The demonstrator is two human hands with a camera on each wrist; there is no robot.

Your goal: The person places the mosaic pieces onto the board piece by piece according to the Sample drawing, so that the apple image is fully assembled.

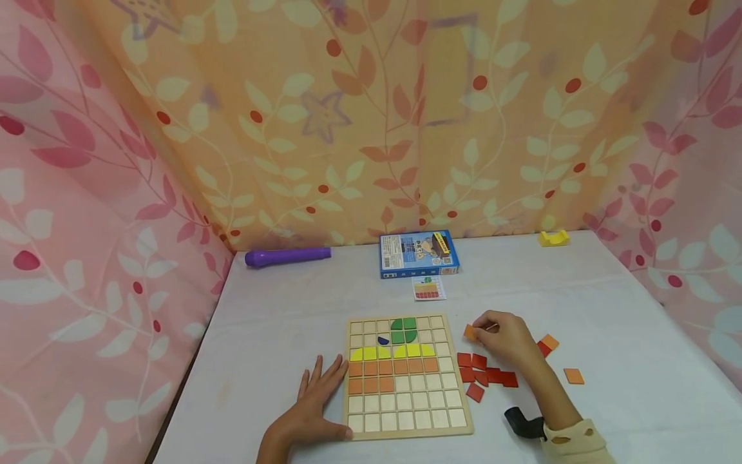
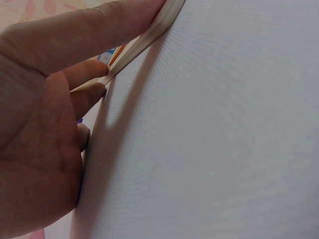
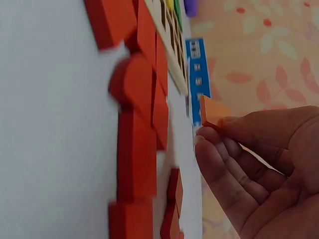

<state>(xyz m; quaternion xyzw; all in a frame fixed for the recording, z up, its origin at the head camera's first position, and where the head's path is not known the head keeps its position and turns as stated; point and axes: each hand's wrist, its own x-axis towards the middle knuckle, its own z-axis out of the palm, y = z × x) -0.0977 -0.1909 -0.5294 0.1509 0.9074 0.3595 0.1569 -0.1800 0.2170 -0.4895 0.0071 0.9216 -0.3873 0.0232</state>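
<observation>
Orange tile [image 1: 470,332] sits pinched in the right hand [image 1: 508,336], just right of the wooden grid board [image 1: 406,430]. Green, yellow and most orange squares look placed; the lower rows remain bare, with red tiles [image 1: 482,375] loose beside it. The left hand [image 1: 315,403] lies flat, fingers straight, against the board's edge; only the wrist view shows that contact.

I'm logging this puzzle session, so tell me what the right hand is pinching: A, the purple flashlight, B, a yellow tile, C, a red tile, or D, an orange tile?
D: the right hand pinches an orange tile between thumb and fingertips just right of the wooden board, and the right wrist view shows the same orange tile in its grip.
</observation>
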